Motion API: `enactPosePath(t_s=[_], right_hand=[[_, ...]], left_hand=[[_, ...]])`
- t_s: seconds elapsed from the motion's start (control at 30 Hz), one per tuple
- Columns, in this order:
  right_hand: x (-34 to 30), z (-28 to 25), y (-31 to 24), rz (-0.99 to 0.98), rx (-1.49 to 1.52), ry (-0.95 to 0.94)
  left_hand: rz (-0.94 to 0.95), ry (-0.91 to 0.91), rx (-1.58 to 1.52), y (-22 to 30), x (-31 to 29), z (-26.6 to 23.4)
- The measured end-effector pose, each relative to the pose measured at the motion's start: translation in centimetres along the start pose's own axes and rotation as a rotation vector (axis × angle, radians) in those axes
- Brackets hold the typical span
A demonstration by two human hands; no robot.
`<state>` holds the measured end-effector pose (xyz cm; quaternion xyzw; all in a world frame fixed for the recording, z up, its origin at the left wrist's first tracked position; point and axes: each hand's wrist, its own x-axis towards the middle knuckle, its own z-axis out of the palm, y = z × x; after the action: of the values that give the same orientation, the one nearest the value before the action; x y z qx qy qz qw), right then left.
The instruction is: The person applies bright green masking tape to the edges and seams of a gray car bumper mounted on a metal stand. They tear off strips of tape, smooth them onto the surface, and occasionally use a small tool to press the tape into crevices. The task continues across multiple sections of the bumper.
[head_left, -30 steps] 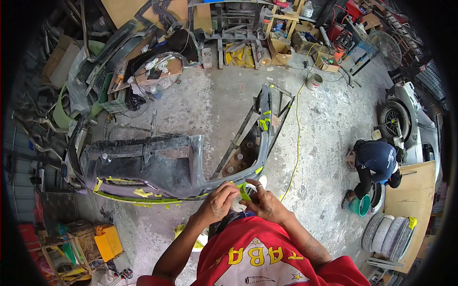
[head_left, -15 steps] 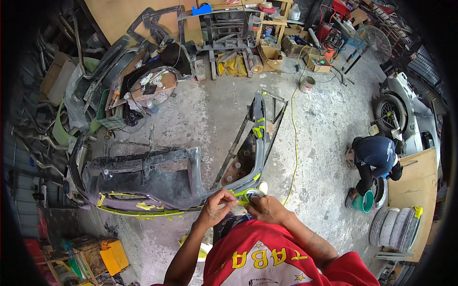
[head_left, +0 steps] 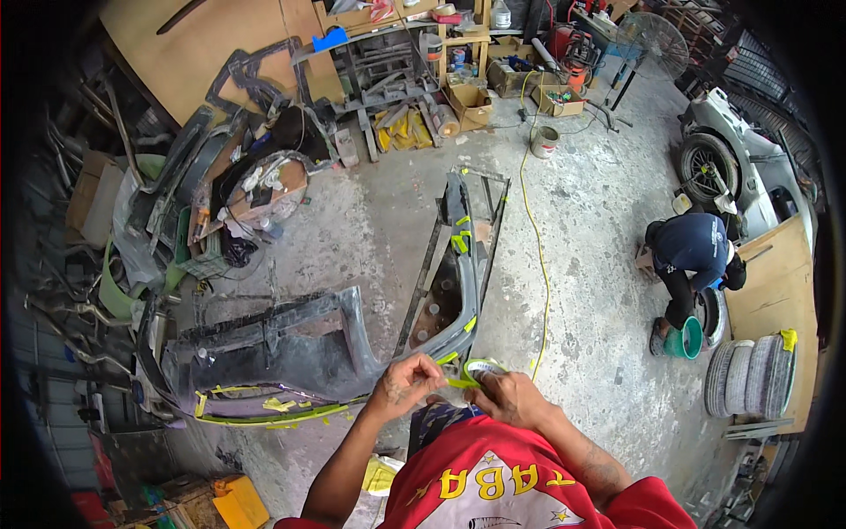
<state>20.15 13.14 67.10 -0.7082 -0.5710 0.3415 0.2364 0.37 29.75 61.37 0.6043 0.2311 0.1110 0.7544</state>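
My right hand (head_left: pixel 513 401) is closed around a roll of yellow-green masking tape (head_left: pixel 480 368), low in the middle of the head view. A short strip (head_left: pixel 460 383) runs off the roll, and my left hand (head_left: pixel 407 386) pinches its free end. Just beyond my hands lies a dark grey car bumper (head_left: pixel 282 360), held up on a metal frame (head_left: pixel 426 269). Yellow-green tape follows its near lower edge, and more pieces (head_left: pixel 460 242) are stuck along its right arm. My hands are apart from each other and close to the bumper's near right corner.
A person in dark clothes (head_left: pixel 693 247) bends over a tyre at right, beside a green bucket (head_left: pixel 684 338). Several tyres (head_left: pixel 749 379) stand in a row nearer. A yellow cable (head_left: pixel 538 229) crosses the floor. Bumper parts (head_left: pixel 181 167) pile up at far left.
My view has turned, so the background shifts left at the top. My left hand still pinches the strip and my right keeps the roll, which shows slightly more of its face.
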Motion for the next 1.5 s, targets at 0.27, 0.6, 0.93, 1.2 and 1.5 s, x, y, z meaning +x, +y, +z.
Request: enactPosePath(t_s=[0.27, 0.6, 0.93, 1.2, 1.5], right_hand=[[-4.0, -8.2, -0.2, -0.409, 0.092, -0.004], [-3.6, -11.4, 16.1, 0.183, -0.077, -0.594], [13.3, 2.6, 18.8, 0.335, 0.596, 0.211], [20.8, 4.9, 18.8, 0.469, 0.627, 0.282], [16.5, 8.9, 14.2, 0.507, 1.673, 0.316]], left_hand=[[0.03, -0.156, 0.079, 8.6, -3.3, 5.8], [-0.07, 0.517, 0.427, 14.1, -2.2, -9.1], [-0.151, -0.094, 0.482, -0.4, 23.2, -14.1], [-0.082, -0.419, 0.512, -7.6, 34.4, -16.6], [-0.083, -0.485, 0.493, -8.0, 40.3, -20.1]])
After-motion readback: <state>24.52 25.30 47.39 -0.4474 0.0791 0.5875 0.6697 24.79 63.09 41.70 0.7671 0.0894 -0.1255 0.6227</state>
